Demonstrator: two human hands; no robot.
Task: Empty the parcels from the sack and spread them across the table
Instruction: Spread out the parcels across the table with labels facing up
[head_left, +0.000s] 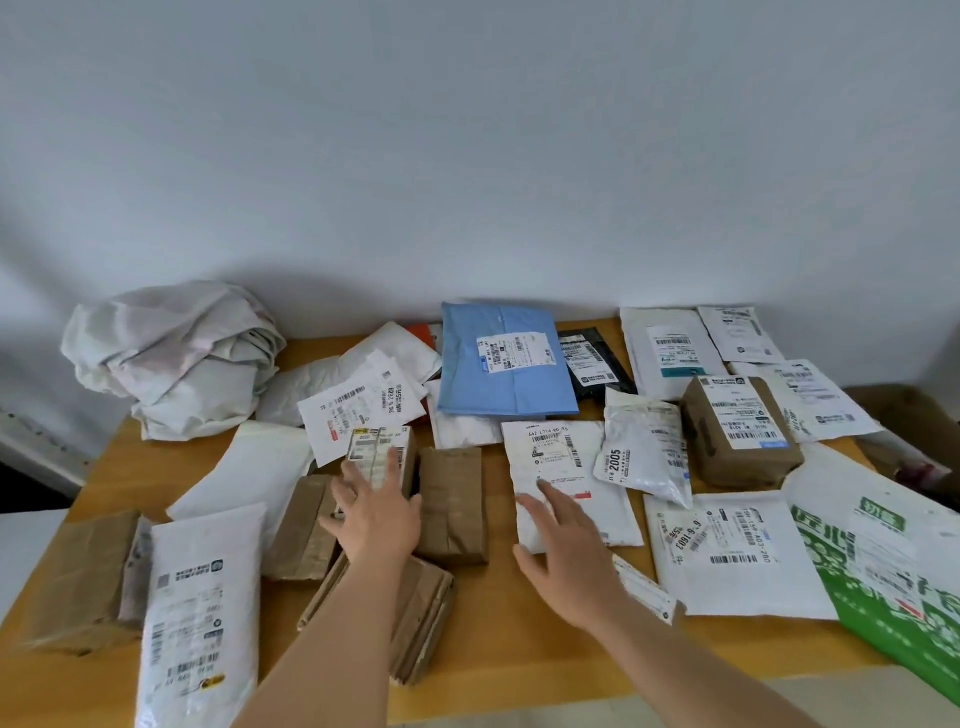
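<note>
Head view. Your left hand is spread wide, fingers straight, lying over a small labelled box at mid-table; whether the palm presses it or only hovers cannot be told. Your right hand is likewise open, fingers extended, resting on the near end of a white mailer with a barcode label. Neither hand holds anything.

Hidden or unclear: the print on most labels is too blurred to read. An orange item at the far side shows only a corner from under white packets. A flat cardboard packet is partly covered by your left forearm. The green-and-white bag is cut off at the right edge of the picture, and a tall white mailer runs out at the near edge.

Containers: the sack lies crumpled and slumped at the far left corner of the wooden table; you cannot see inside it. The parcels lie out on the tabletop, many overlapping: a blue mailer far centre, a black pouch just beside it on the right, a brown box to the right, a brown parcel between your hands, and a taped brown packet near left.
</note>
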